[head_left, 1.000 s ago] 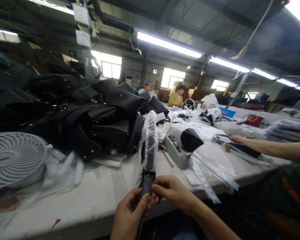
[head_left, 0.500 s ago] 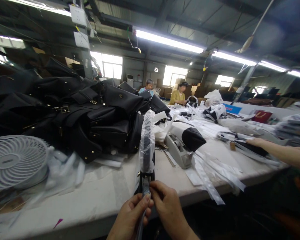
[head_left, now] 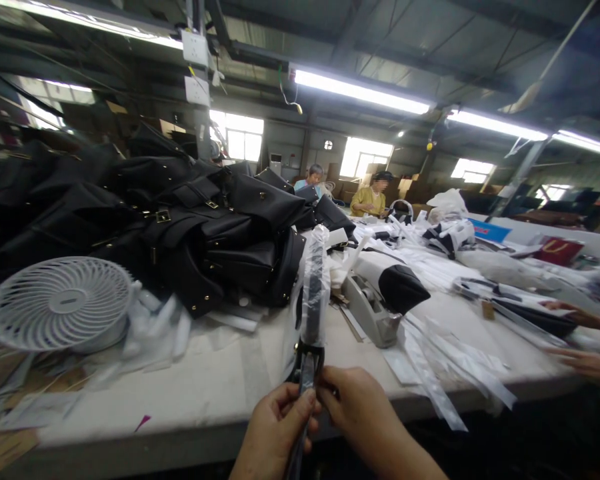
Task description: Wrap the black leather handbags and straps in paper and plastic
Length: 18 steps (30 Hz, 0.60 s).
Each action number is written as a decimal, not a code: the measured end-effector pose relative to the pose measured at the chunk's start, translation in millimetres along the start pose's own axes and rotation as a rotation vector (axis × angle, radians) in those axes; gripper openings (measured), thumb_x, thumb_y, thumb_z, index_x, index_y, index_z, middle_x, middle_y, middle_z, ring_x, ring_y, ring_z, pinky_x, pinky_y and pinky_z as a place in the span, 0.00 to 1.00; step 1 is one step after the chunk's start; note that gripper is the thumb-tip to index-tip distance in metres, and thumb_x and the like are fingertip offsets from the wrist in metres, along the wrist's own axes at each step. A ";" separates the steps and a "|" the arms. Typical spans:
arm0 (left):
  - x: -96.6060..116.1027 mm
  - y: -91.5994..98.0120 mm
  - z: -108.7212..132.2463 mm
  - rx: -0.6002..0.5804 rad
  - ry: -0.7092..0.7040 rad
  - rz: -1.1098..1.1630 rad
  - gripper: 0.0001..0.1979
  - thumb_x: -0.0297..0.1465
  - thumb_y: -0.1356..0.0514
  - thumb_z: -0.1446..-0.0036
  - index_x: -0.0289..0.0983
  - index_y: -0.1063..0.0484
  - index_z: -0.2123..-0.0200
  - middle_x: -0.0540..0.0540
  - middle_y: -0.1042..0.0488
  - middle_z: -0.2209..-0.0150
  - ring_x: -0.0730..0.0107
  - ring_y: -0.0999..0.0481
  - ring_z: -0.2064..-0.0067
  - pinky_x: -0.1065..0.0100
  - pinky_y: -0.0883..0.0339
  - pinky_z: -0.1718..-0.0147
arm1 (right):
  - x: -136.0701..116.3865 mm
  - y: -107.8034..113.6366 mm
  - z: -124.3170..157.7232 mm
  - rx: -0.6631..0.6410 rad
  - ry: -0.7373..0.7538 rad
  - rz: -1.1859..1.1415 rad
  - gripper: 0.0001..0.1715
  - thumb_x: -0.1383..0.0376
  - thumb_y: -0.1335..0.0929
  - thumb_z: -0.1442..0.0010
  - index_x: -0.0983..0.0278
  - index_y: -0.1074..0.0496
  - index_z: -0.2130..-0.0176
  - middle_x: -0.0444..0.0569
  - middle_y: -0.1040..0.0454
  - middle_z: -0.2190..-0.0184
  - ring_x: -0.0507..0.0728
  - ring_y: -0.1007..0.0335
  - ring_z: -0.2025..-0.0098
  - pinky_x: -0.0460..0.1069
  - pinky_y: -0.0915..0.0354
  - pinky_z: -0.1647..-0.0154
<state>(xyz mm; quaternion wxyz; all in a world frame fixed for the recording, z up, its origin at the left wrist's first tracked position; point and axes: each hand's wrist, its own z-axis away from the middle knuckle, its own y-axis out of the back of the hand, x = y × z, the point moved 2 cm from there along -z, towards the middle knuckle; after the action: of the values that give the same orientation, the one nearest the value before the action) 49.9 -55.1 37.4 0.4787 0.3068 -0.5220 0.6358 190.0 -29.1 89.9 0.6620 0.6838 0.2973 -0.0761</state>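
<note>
A black bag strap (head_left: 309, 373) runs away from me over the table's front edge. Its far part is a loop covered with crinkled clear plastic film (head_left: 314, 293), and small gold-coloured metal shows just below the film. My left hand (head_left: 280, 423) is closed on the near part, thumb on top and fingers curled underneath. Against the strap's right side, my right hand (head_left: 363, 407) has its thumb and fingers pinched together at the edge; its fingertips are partly hidden. Whatever joins the strap below is out of sight.
Black bags (head_left: 220, 227) are heaped at the left behind a white fan (head_left: 65, 300). A grey tape dispenser (head_left: 373, 310) stands right of the strap, near white strips (head_left: 437, 373). A co-worker's hands (head_left: 575, 313) touch a black bag at the right; two people sit farther back.
The view has shifted, so most things sit farther right in it. My hands keep their hold on the strap. The co-worker's hands at the right have changed position.
</note>
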 end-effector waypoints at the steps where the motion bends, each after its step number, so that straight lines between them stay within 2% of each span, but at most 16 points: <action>1: 0.1 -0.4 -0.6 0.003 -0.018 -0.016 0.27 0.51 0.30 0.59 0.34 0.24 0.67 0.45 0.23 0.70 0.75 0.29 0.74 0.76 0.40 0.80 | -1.4 10.8 2.5 0.014 0.062 0.099 0.10 0.68 0.33 0.39 0.61 0.24 0.71 0.46 0.22 0.75 0.56 0.25 0.72 0.46 0.42 0.72; 3: -0.3 -1.5 -1.8 0.008 -0.045 -0.031 0.28 0.53 0.31 0.60 0.34 0.25 0.68 0.45 0.23 0.71 0.73 0.28 0.74 0.75 0.39 0.80 | -10.6 33.8 3.9 0.061 0.243 0.222 0.10 0.67 0.34 0.36 0.61 0.24 0.68 0.46 0.22 0.73 0.55 0.26 0.71 0.46 0.41 0.71; 5: -1.0 -2.7 -2.6 0.015 -0.085 -0.028 0.28 0.54 0.31 0.60 0.34 0.26 0.69 0.46 0.24 0.72 0.72 0.28 0.74 0.74 0.38 0.80 | -29.0 52.7 -1.6 0.062 0.503 0.309 0.09 0.68 0.35 0.34 0.61 0.25 0.61 0.47 0.21 0.67 0.54 0.26 0.68 0.47 0.39 0.68; 7: -1.8 -3.3 -2.9 0.033 -0.141 -0.024 0.27 0.53 0.31 0.59 0.34 0.27 0.70 0.46 0.24 0.73 0.71 0.27 0.74 0.73 0.37 0.80 | -51.2 61.7 -13.5 -0.034 0.798 0.420 0.08 0.70 0.34 0.35 0.62 0.26 0.57 0.49 0.22 0.59 0.55 0.27 0.60 0.47 0.37 0.63; 9: -2.8 -3.4 -2.8 0.048 -0.177 -0.035 0.26 0.53 0.32 0.57 0.34 0.27 0.70 0.46 0.24 0.73 0.70 0.27 0.74 0.73 0.36 0.80 | -69.2 61.6 -29.6 -0.155 0.993 0.539 0.06 0.69 0.32 0.36 0.64 0.26 0.58 0.51 0.23 0.55 0.57 0.30 0.54 0.49 0.37 0.58; 12: -4.0 -3.1 -2.8 0.049 -0.176 -0.064 0.26 0.53 0.33 0.56 0.34 0.27 0.68 0.45 0.24 0.72 0.69 0.26 0.74 0.72 0.36 0.80 | -82.7 52.6 -52.9 -0.284 1.061 0.659 0.02 0.67 0.29 0.39 0.65 0.25 0.65 0.48 0.22 0.61 0.58 0.32 0.54 0.51 0.38 0.58; 18: -3.7 -3.1 -2.8 0.052 -0.179 -0.031 0.26 0.53 0.32 0.57 0.34 0.27 0.70 0.46 0.25 0.73 0.69 0.27 0.74 0.72 0.36 0.80 | -86.1 39.9 -74.8 -0.456 0.978 0.791 0.04 0.68 0.28 0.42 0.62 0.23 0.70 0.46 0.20 0.68 0.58 0.29 0.60 0.51 0.42 0.63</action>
<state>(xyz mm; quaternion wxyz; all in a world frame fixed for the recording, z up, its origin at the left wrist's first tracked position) 54.5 -53.5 34.5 0.4317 0.3828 -0.5413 0.6116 118.7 17.8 175.3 0.5569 0.5401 0.2988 0.5558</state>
